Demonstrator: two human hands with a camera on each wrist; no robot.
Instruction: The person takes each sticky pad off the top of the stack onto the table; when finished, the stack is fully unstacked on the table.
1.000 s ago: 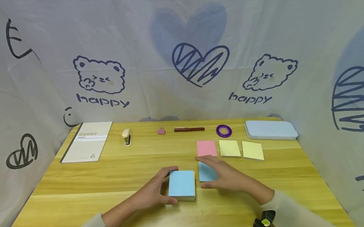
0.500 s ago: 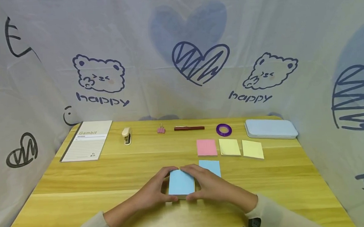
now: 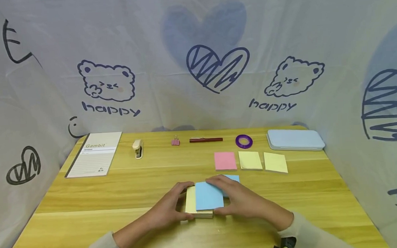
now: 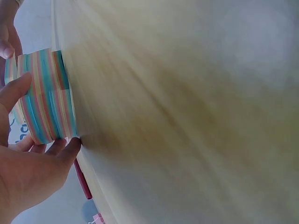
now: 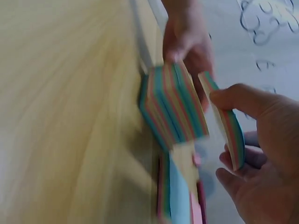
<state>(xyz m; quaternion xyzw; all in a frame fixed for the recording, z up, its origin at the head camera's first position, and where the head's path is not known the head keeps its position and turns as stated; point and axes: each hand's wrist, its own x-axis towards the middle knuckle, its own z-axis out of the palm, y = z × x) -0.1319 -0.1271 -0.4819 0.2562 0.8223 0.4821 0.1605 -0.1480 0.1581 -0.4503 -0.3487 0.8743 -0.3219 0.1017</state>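
Observation:
My left hand [image 3: 169, 207] holds a thick stack of sticky note pads [image 3: 190, 202] on the table, thumb at the near side and fingers at the far side. Its top sheet is pale yellow, and coloured layers show along its sides [image 4: 44, 100] in the left wrist view. Between thumb and fingers, my right hand [image 3: 240, 197] grips a thin blue-topped sticky note pad [image 3: 209, 195]. In the right wrist view this pad [image 5: 230, 127] is apart from the stack, with a gap between. Another blue sticky note pad [image 3: 234, 178] lies partly hidden behind my right hand.
Behind lie a pink pad [image 3: 225, 160] and two yellow pads, one left [image 3: 250, 160], one right [image 3: 275, 162]. Along the back are a notebook [image 3: 94, 155], stapler [image 3: 138, 149], pink binder clip [image 3: 175, 142], pen [image 3: 206, 140], purple tape roll [image 3: 244, 141] and pale blue case [image 3: 295, 140].
My right hand moved left from the blue pad on the table to the stack, then took the blue-topped pad off it, shifting right and baring yellow. The left hand stayed at the stack.

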